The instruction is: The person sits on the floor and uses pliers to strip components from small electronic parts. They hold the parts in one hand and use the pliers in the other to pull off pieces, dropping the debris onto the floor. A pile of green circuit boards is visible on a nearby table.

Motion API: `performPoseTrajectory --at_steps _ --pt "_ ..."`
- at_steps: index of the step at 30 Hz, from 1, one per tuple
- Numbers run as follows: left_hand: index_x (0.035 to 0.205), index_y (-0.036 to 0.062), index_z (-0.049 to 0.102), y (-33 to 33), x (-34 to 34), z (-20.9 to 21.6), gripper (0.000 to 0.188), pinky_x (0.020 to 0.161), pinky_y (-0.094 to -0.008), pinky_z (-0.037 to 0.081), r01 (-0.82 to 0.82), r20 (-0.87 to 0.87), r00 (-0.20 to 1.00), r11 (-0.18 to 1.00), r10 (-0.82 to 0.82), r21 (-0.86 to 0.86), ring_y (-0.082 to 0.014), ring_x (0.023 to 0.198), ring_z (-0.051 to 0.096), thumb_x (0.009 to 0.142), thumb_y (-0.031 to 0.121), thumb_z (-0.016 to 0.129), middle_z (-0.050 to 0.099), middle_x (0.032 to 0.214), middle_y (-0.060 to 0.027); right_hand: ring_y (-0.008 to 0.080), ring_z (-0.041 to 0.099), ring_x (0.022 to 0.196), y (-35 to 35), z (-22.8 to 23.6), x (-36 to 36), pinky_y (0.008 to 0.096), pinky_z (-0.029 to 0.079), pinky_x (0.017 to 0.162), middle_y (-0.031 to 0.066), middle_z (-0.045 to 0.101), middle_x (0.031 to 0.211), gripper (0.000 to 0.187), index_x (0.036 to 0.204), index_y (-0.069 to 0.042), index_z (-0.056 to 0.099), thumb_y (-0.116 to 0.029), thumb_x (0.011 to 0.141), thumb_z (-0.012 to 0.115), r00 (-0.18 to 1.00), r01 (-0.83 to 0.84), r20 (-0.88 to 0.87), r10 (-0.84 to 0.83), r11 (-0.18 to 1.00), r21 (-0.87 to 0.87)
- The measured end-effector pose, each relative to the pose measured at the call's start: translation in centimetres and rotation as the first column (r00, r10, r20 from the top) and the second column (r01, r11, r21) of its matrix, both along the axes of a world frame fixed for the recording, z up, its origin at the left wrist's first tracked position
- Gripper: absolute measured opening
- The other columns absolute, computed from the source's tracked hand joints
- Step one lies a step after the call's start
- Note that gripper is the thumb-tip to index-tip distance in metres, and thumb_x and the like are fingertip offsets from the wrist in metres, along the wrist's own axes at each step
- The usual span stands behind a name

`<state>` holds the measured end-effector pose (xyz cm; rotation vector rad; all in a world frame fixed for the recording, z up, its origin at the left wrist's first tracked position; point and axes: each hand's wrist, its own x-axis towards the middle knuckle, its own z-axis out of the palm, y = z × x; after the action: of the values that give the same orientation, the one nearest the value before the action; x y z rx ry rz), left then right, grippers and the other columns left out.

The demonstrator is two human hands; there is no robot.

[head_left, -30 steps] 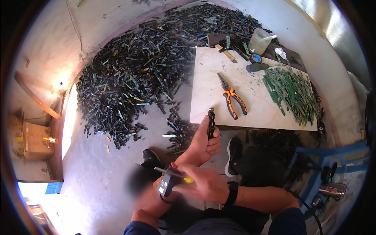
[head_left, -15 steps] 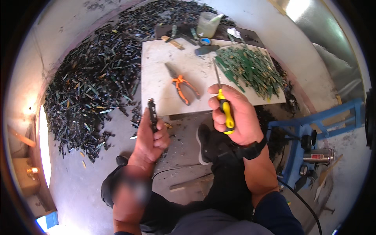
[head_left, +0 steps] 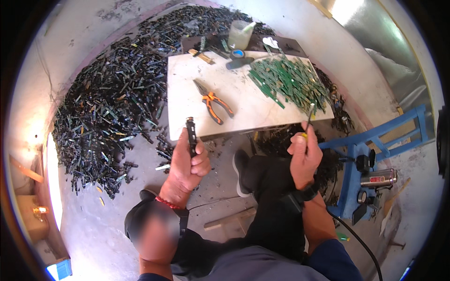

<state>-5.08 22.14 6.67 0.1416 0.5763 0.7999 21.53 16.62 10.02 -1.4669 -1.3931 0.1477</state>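
Note:
My left hand [head_left: 187, 165] is closed round a narrow black strip-shaped part [head_left: 191, 136], which stands up from the fist near the board's front edge. On the other side my right hand [head_left: 303, 159] grips a screwdriver [head_left: 309, 115]; its thin shaft points up and away, and most of the yellow-and-black handle is hidden by the fingers. Long-nose pliers [head_left: 212, 99] with orange-and-black handles lie on the white board [head_left: 185, 77] beyond my left hand. A heap of green circuit-board strips [head_left: 295, 86] covers the board's right part.
A large pile of black strip parts [head_left: 105, 103] spreads over the floor at left. Behind the board are a plastic cup [head_left: 240, 35], a blue-centred tape roll [head_left: 237, 54] and a yellowish strip [head_left: 201, 56]. A blue chair [head_left: 349, 175] holds a metal flask [head_left: 378, 178] at right.
My right hand has moved right and turned, tilting the screwdriver so its handle is mostly covered. My left hand has shifted slightly right with the black part.

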Motion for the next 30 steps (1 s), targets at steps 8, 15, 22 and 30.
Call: performPoseTrajectory --at_steps 8,15,22,30 --pt "0.063 0.0127 0.042 -0.3 0.0 -0.5 0.057 0.035 -0.0238 0.020 0.058 0.131 0.989 0.997 -0.064 0.054 -0.0087 0.032 0.022 0.093 0.058 0.027 0.028 0.043 0.0052 0.0090 0.044 0.044 0.3 6.2 -4.3 0.0197 0.036 0.041 0.0093 0.054 0.078 0.050 0.136 -0.010 0.032 -0.005 0.087 0.042 0.626 -0.560 -0.740 0.244 0.802 -0.209" --pt "0.065 0.0105 0.043 -0.2 -0.2 -2.2 0.058 0.034 -0.0219 0.017 0.024 0.151 0.988 0.999 -0.018 -0.040 -0.0089 0.037 0.020 0.092 0.060 0.029 0.026 0.049 0.0042 0.0047 0.050 0.054 5.1 8.7 -9.3 0.0156 0.033 0.042 0.0065 0.057 0.092 0.032 0.119 -0.010 0.041 -0.008 0.090 0.053 0.438 -0.822 -0.818 0.373 0.534 -0.197" --pt "0.064 0.0116 0.040 -0.5 0.4 -3.1 0.059 0.037 -0.0249 0.019 0.005 0.152 0.988 0.996 0.008 -0.084 -0.0105 0.035 0.019 0.091 0.062 0.026 0.025 0.047 0.0044 0.0122 0.051 0.073 5.8 1.9 -8.8 0.0226 0.042 0.053 0.0106 0.051 0.101 0.060 0.130 -0.004 0.038 0.004 0.073 0.052 0.182 -0.907 -0.931 0.315 0.420 -0.035" --pt "0.065 0.0120 0.042 -0.5 0.5 -3.3 0.058 0.038 -0.0253 0.019 0.010 0.099 0.995 0.993 0.002 -0.119 -0.0106 0.036 0.020 0.091 0.061 0.028 0.026 0.046 0.0041 0.0114 0.052 0.059 6.2 1.5 -8.5 0.0232 0.044 0.050 0.0069 0.056 0.075 0.031 0.118 -0.002 0.050 -0.014 0.090 0.050 0.419 -0.777 -0.852 0.314 0.609 -0.158"
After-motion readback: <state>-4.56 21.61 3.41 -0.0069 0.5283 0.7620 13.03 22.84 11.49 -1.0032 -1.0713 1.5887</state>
